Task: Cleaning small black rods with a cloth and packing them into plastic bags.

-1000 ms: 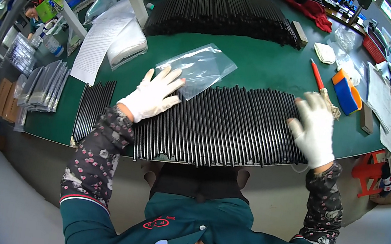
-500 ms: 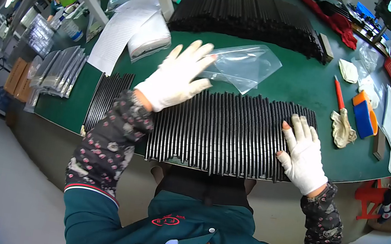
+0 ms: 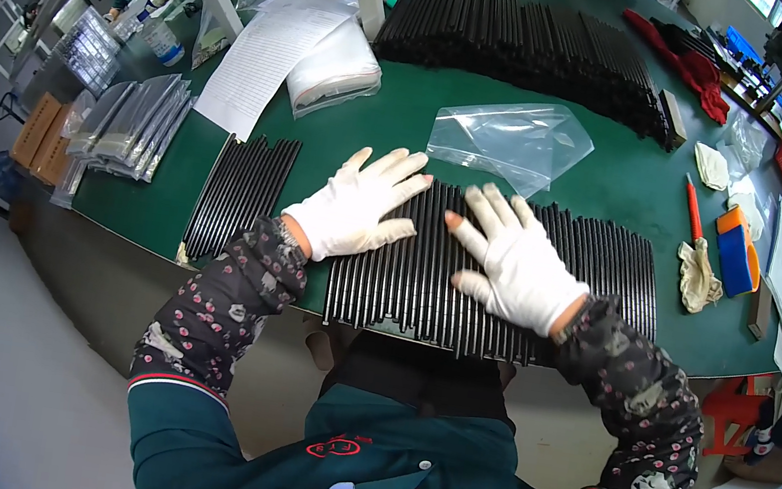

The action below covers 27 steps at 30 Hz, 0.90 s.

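Observation:
A wide row of thin black rods (image 3: 416, 279) lies side by side at the front edge of the green table, their near ends slightly uneven. My left hand (image 3: 361, 205), in a white glove with bare fingertips, rests open at the left part of this row. Spread flat over the middle of the rods is my right hand (image 3: 515, 258), gloved the same way. A smaller group of black rods (image 3: 241, 197) lies apart to the left. Just beyond the row is a clear plastic bag (image 3: 513, 141), lying flat.
A big stack of black rods (image 3: 530, 58) fills the back. Left are printed sheets (image 3: 267, 59), a pile of clear bags (image 3: 335, 74) and packed sleeves (image 3: 135, 130). Right are a red-handled tool (image 3: 694, 211), a crumpled cloth (image 3: 699, 279) and a blue-orange block (image 3: 737, 258).
My right hand has slid left from the right end of the rods to their middle. My left hand has come down nearer, off the plastic bag and onto the rods.

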Each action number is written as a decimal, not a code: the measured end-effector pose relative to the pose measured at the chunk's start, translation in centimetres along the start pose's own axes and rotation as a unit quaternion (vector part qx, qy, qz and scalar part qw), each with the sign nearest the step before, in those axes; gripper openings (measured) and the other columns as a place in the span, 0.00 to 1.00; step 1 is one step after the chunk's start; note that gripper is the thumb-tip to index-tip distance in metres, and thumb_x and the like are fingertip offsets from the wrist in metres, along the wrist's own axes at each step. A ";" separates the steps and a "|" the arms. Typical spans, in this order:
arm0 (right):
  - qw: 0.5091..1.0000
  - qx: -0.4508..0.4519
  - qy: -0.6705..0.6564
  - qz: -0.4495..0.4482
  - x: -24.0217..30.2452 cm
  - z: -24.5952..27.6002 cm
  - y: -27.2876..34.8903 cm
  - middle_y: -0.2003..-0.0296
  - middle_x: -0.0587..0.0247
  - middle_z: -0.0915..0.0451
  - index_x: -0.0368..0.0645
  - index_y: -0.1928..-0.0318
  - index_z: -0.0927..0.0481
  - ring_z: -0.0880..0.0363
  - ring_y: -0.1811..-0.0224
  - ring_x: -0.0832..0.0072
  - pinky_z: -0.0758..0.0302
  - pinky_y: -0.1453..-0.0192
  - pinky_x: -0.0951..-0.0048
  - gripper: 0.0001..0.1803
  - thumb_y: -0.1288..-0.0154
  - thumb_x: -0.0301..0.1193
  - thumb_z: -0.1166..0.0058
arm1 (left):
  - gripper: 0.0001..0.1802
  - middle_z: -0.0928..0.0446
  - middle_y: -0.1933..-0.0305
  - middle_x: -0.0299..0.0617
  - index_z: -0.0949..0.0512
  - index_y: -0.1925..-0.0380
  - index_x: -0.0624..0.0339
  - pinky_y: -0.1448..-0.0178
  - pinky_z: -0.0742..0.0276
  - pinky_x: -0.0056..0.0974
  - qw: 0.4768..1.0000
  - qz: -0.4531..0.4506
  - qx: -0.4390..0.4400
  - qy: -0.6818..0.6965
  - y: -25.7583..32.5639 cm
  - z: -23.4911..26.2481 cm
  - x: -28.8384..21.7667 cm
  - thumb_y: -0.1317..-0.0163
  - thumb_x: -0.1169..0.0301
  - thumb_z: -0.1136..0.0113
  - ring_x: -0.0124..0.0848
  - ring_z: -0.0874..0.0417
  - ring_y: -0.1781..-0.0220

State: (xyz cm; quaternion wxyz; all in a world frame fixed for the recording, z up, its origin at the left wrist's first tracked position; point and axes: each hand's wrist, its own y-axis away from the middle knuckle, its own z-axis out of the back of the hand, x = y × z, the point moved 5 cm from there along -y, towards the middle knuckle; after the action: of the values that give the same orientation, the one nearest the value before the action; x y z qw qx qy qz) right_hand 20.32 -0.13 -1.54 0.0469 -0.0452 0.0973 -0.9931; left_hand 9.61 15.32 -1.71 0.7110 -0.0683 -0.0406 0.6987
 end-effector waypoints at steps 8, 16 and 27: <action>0.986 -0.034 -0.001 -0.161 -1.0 -0.2 -3.9 0.49 0.53 0.28 0.43 0.40 0.29 0.32 0.45 0.59 0.35 0.43 0.59 0.36 0.43 0.53 0.45 | 0.25 0.27 0.53 0.46 0.22 0.49 0.54 0.48 0.29 0.46 0.990 0.105 -0.092 0.014 -0.9 0.3 1.2 0.46 0.57 0.38 0.46 0.27 0.53; 0.988 -0.017 -0.009 -0.154 0.2 0.2 -2.2 0.52 0.54 0.28 0.44 0.43 0.26 0.31 0.48 0.59 0.34 0.46 0.59 0.36 0.46 0.54 0.43 | 0.25 0.26 0.55 0.47 0.22 0.49 0.54 0.51 0.29 0.45 0.992 0.110 -0.065 0.022 0.2 0.6 -1.3 0.47 0.57 0.38 0.44 0.26 0.55; 0.878 -0.181 -0.374 -0.237 1.2 7.1 7.5 0.68 0.56 0.21 0.36 0.59 0.22 0.22 0.67 0.70 0.26 0.63 0.72 0.13 0.39 0.32 0.45 | 0.42 0.43 0.32 0.55 0.35 0.38 0.57 0.28 0.47 0.55 0.996 0.024 -0.007 0.088 6.3 5.2 -0.9 0.56 0.62 0.32 0.57 0.48 0.28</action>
State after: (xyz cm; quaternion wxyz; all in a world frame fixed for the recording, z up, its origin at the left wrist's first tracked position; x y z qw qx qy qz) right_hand 20.46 -8.92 4.00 -0.1661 -0.4424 0.2366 -0.8489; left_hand 2.53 14.70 2.44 0.6945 -0.1353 0.0194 0.7064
